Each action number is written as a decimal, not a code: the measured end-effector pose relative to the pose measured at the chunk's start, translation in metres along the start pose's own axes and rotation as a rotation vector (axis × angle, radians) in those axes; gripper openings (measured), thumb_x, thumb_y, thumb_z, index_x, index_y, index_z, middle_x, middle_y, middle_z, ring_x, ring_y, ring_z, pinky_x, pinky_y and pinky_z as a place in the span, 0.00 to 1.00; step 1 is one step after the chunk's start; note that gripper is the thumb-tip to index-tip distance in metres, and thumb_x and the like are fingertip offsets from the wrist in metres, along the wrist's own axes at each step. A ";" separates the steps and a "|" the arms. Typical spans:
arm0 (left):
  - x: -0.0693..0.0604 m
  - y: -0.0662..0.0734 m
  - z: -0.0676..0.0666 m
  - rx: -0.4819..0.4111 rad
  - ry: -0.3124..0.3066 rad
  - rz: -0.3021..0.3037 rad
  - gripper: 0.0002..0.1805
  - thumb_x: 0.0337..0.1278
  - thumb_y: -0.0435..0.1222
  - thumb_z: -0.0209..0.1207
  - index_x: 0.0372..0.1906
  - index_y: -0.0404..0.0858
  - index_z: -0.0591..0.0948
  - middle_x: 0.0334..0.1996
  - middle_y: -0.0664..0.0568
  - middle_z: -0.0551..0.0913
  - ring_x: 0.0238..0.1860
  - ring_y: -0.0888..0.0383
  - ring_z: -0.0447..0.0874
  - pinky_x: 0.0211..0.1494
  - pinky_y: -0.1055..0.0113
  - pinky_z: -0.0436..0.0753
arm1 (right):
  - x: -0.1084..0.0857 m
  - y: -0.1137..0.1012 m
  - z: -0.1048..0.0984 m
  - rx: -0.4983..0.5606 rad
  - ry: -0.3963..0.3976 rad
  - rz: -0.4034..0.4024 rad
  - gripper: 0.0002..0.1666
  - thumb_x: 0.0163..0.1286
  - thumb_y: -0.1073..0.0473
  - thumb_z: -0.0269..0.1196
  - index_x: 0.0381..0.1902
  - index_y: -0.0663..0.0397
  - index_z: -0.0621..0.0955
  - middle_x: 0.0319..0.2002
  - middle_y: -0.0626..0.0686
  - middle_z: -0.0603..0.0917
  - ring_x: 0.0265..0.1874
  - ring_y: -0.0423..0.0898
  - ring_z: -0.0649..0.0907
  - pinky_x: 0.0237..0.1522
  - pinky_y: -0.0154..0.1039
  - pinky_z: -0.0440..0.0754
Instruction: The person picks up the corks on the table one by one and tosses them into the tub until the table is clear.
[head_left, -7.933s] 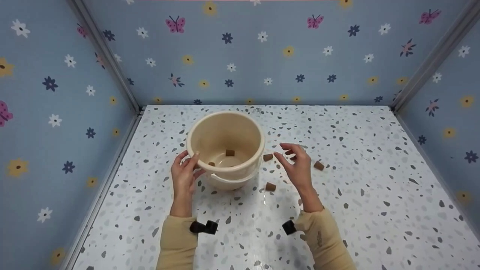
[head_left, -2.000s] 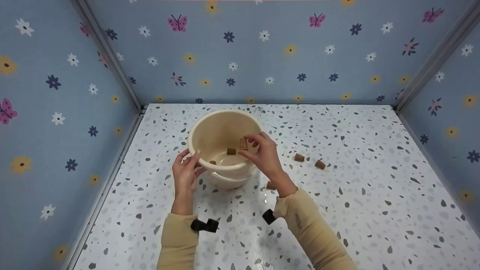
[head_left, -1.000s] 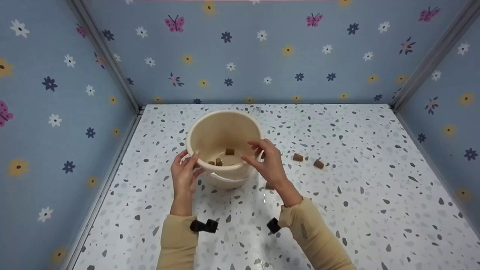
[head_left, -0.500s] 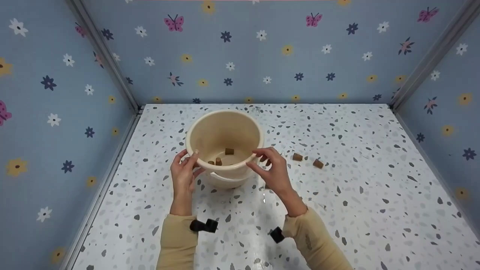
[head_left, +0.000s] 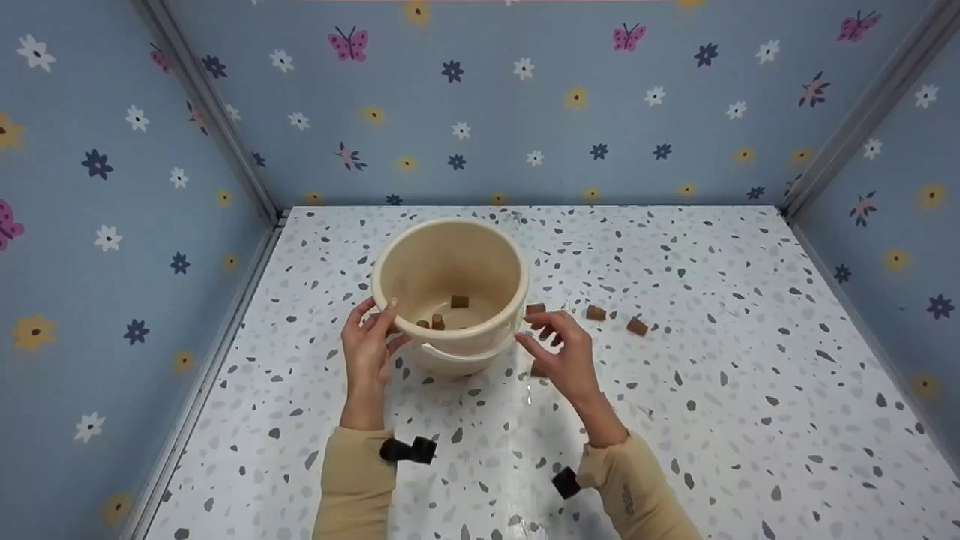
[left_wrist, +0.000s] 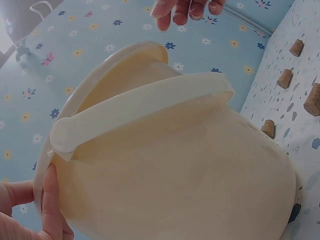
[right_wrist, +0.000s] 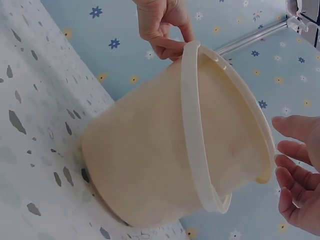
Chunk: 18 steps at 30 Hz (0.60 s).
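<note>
A cream bucket (head_left: 450,337) stands on the speckled surface, its white handle (left_wrist: 145,107) hanging down the near side. Several corks lie inside, one of them (head_left: 459,301) near the middle of the bottom. My left hand (head_left: 366,360) grips the left rim, thumb over the edge and fingers outside. Just right of the bucket is my right hand (head_left: 566,356), empty, thumb and fingers apart, fingers loosely bent. Beyond its fingertips lies a cork (head_left: 535,308); another cork (head_left: 538,369) is partly hidden by that hand.
Two more corks, one (head_left: 596,313) and another (head_left: 637,325), lie to the right of the right hand. The speckled tabletop (head_left: 720,420) is enclosed by flowered blue panels (head_left: 525,112) at the back and both sides, with grey metal strips at the corners.
A cork that the right hand held over the bucket now lies inside it. The empty right hand has drawn back rightward past the rim and lower. The left hand has stayed on the rim.
</note>
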<state>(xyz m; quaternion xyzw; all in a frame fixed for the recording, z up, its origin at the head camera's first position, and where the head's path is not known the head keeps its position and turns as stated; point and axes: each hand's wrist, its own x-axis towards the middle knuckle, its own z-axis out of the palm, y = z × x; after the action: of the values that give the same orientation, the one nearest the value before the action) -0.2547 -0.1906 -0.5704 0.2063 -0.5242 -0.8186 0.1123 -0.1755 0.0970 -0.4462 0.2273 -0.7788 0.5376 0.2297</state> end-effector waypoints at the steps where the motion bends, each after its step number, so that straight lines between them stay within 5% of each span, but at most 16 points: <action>1: -0.001 0.002 0.000 0.000 0.000 -0.015 0.33 0.41 0.45 0.66 0.56 0.45 0.68 0.40 0.44 0.77 0.36 0.50 0.80 0.35 0.56 0.82 | -0.002 0.003 0.000 -0.008 0.001 0.022 0.12 0.51 0.67 0.67 0.35 0.63 0.80 0.30 0.59 0.79 0.26 0.56 0.76 0.23 0.43 0.73; 8: 0.008 -0.014 -0.004 -0.013 -0.013 0.077 0.34 0.35 0.49 0.68 0.53 0.48 0.71 0.37 0.45 0.78 0.33 0.50 0.81 0.31 0.56 0.82 | -0.015 0.037 0.000 -0.071 -0.022 0.184 0.14 0.53 0.56 0.67 0.36 0.57 0.81 0.30 0.53 0.79 0.27 0.48 0.76 0.26 0.47 0.75; 15: -0.098 0.091 0.046 -0.010 0.026 -0.038 0.25 0.52 0.33 0.59 0.55 0.33 0.65 0.31 0.44 0.73 0.25 0.57 0.78 0.28 0.64 0.82 | -0.024 0.054 0.002 -0.100 -0.069 0.271 0.15 0.54 0.54 0.66 0.36 0.58 0.80 0.31 0.53 0.79 0.28 0.49 0.77 0.28 0.47 0.76; 18: -0.088 0.080 0.040 -0.056 0.005 -0.009 0.24 0.50 0.34 0.61 0.53 0.35 0.68 0.32 0.44 0.74 0.25 0.56 0.77 0.27 0.64 0.82 | -0.027 0.060 0.002 -0.105 -0.086 0.307 0.17 0.53 0.54 0.66 0.36 0.59 0.80 0.32 0.55 0.79 0.29 0.48 0.77 0.28 0.42 0.76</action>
<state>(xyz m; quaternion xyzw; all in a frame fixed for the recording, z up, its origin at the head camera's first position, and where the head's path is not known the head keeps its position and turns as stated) -0.1969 -0.1570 -0.4639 0.2076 -0.4998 -0.8329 0.1159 -0.1908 0.1169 -0.5070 0.1163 -0.8404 0.5148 0.1230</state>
